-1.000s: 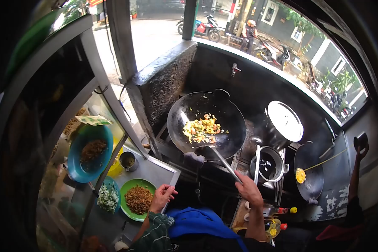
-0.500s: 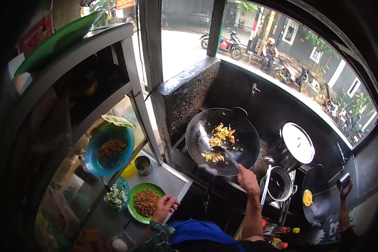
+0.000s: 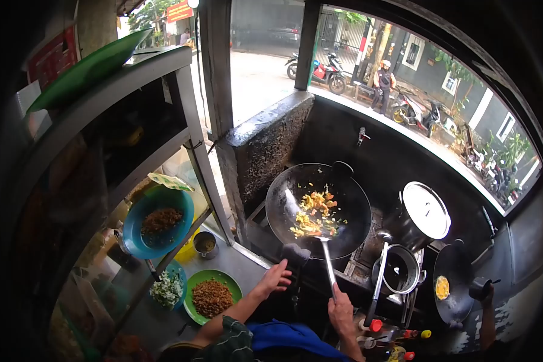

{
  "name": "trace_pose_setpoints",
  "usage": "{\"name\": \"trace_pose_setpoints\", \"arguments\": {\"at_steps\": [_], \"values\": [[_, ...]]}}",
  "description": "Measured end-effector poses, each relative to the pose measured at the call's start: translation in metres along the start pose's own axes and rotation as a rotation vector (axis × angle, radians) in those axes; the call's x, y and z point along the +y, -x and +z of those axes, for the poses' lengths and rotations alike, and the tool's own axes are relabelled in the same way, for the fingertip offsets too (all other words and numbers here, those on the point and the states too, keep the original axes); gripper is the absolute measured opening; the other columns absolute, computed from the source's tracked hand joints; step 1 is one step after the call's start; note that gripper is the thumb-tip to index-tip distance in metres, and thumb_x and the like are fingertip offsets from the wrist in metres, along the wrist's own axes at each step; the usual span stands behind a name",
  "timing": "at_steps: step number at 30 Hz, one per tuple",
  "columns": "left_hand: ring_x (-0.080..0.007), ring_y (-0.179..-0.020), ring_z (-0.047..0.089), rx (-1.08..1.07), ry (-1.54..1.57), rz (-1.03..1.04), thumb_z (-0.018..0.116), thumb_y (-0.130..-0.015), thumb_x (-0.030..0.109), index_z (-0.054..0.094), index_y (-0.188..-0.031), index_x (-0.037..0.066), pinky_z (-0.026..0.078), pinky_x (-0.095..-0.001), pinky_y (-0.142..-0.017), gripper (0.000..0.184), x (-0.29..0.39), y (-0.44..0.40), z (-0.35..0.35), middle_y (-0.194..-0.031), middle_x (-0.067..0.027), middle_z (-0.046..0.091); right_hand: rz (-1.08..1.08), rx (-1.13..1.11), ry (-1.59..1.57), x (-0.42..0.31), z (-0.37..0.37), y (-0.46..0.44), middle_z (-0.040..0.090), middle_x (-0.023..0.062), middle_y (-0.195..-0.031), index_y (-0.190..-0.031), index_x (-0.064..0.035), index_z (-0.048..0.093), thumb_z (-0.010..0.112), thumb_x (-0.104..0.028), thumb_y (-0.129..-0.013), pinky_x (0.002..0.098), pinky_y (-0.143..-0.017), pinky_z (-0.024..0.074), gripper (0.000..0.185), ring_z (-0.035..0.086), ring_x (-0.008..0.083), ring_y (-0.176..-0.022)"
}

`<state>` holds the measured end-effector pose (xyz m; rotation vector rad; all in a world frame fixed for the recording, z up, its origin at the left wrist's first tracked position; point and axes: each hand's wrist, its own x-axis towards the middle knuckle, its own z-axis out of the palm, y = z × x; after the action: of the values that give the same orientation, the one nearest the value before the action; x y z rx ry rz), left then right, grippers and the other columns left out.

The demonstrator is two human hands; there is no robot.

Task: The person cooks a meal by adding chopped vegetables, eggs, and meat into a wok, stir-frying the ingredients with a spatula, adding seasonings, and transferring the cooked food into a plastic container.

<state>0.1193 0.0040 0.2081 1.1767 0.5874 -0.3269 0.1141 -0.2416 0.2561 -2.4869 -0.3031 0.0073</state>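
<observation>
Gripping metal spatula (image 3: 329, 259) with right hand (image 3: 342, 311): fingers wrapped shut around near part of handle. Pointing away from body, long axis running forward and slightly left, over near rim of large wok (image 3: 353, 211). Blade end ahead of the grip, just inside that rim, at near edge of cooked food (image 3: 317, 203).

Left hand (image 3: 274, 279) open, fingers spread, close to grey cloth (image 3: 295, 255) at wok's near-left rim; can't tell if touching.

Right of large wok: open pot (image 3: 417, 274), lidded pot (image 3: 427, 211) behind it, then small wok (image 3: 458, 301) with egg (image 3: 443, 288) inside. Beside small wok, dark cup (image 3: 481, 288) in co-worker's hand (image 3: 487, 298).

On counter (image 3: 226, 259), near its right edge: green plate (image 3: 236, 294) of brown crumbly food, chopped greens (image 3: 166, 288) to its left.
</observation>
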Motion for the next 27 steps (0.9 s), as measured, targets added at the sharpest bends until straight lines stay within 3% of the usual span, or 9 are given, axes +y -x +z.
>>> {"name": "trace_pose_setpoints", "arguments": {"at_steps": [2, 7, 13, 15, 16, 20, 21, 24, 27], "values": [[-0.0132, -0.075, 0.059, -0.065, 0.074, -0.120, 0.047, -0.076, 0.074, 0.053, -0.113, 0.006, 0.049, -0.0272, -0.058, 0.078, 0.014, -0.046, 0.017, -0.098, -0.0059, 0.060, -0.084, -0.116, 0.018, -0.006, -0.014, -0.023, 0.057, 0.0216, -0.090, -0.131, -0.0092, 0.044, 0.051, -0.010, -0.084, 0.0457, -0.077, 0.0449, 0.048, 0.056, 0.0396, -0.086], [-0.0159, -0.059, 0.057, 0.227, -0.059, 0.014, 0.053, -0.079, 0.052, 0.061, -0.092, 0.000, 0.045, -0.0287, -0.046, 0.054, 0.022, -0.096, 0.050, -0.074, -0.0064, 0.059, -0.121, 0.085, 0.111, 0.028, 0.045, -0.114, 0.056, 0.0224, -0.088, -0.131, -0.0092, 0.041, 0.052, -0.012, -0.085, 0.0486, -0.073, 0.0449, 0.048, 0.056, 0.0399, -0.082], [-0.0157, -0.049, 0.051, 0.182, 0.145, -0.090, 0.053, -0.077, 0.040, 0.060, -0.089, 0.002, 0.038, -0.0280, -0.041, 0.041, 0.000, -0.033, 0.051, -0.066, -0.0068, 0.056, -0.103, -0.173, 0.291, -0.019, -0.084, -0.047, 0.058, 0.0210, -0.089, -0.125, -0.0128, 0.050, 0.051, -0.014, -0.083, 0.0516, -0.074, 0.0459, 0.043, 0.058, 0.0418, -0.081], [-0.0145, -0.051, 0.051, 0.162, 0.119, -0.115, 0.054, -0.075, 0.038, 0.060, -0.087, 0.003, 0.036, -0.0286, -0.040, 0.037, 0.013, -0.015, 0.052, -0.068, -0.0061, 0.056, -0.138, -0.198, 0.143, -0.008, -0.087, -0.048, 0.060, 0.0225, -0.089, -0.123, -0.0121, 0.052, 0.052, -0.015, -0.082, 0.0510, -0.077, 0.0448, 0.042, 0.058, 0.0405, -0.085], [-0.0165, -0.059, 0.058, 0.202, 0.156, -0.032, 0.054, -0.074, 0.037, 0.059, -0.090, -0.001, 0.044, -0.0301, -0.041, 0.041, 0.000, -0.046, 0.047, -0.071, -0.0068, 0.057, -0.196, -0.136, 0.139, 0.001, -0.070, -0.058, 0.061, 0.0232, -0.089, -0.125, -0.0116, 0.051, 0.052, -0.015, -0.083, 0.0502, -0.077, 0.0450, 0.042, 0.059, 0.0389, -0.086], [-0.0183, -0.069, 0.059, 0.207, 0.097, 0.039, 0.055, -0.079, 0.036, 0.059, -0.087, -0.007, 0.048, -0.0346, -0.061, 0.045, 0.013, -0.060, 0.049, -0.081, -0.0090, 0.061, -0.078, -0.092, 0.146, 0.011, -0.025, -0.104, 0.060, 0.0213, -0.097, -0.128, -0.0113, 0.049, 0.054, -0.015, -0.081, 0.0463, -0.083, 0.0449, 0.047, 0.057, 0.0384, -0.092], [-0.0173, -0.066, 0.058, 0.195, 0.272, 0.145, 0.054, -0.079, 0.037, 0.061, -0.089, -0.005, 0.047, -0.0328, -0.058, 0.044, -0.014, -0.069, 0.051, -0.080, -0.0078, 0.061, -0.137, -0.013, 0.197, 0.011, -0.031, -0.097, 0.059, 0.0201, -0.091, -0.125, -0.0107, 0.050, 0.053, -0.014, -0.082, 0.0475, -0.078, 0.0456, 0.044, 0.058, 0.0383, -0.087], [-0.0160, -0.057, 0.053, 0.097, 0.264, -0.115, 0.053, -0.079, 0.038, 0.061, -0.087, 0.001, 0.041, -0.0304, -0.049, 0.039, -0.005, 0.026, 0.054, -0.075, -0.0062, 0.058, -0.305, 0.088, 0.178, -0.004, -0.090, -0.052, 0.058, 0.0160, -0.083, -0.122, -0.0120, 0.053, 0.056, -0.013, -0.081, 0.0466, -0.071, 0.0468, 0.041, 0.059, 0.0341, -0.081], [-0.0154, -0.053, 0.049, 0.083, 0.283, -0.125, 0.054, -0.076, 0.038, 0.060, -0.084, 0.002, 0.037, -0.0298, -0.045, 0.037, -0.009, 0.007, 0.057, -0.070, -0.0052, 0.055, -0.024, -0.216, 0.253, -0.030, -0.138, -0.029, 0.060, 0.0175, -0.089, -0.122, -0.0120, 0.055, 0.058, -0.014, -0.079, 0.0442, -0.080, 0.0446, 0.043, 0.058, 0.0347, -0.088]]}}
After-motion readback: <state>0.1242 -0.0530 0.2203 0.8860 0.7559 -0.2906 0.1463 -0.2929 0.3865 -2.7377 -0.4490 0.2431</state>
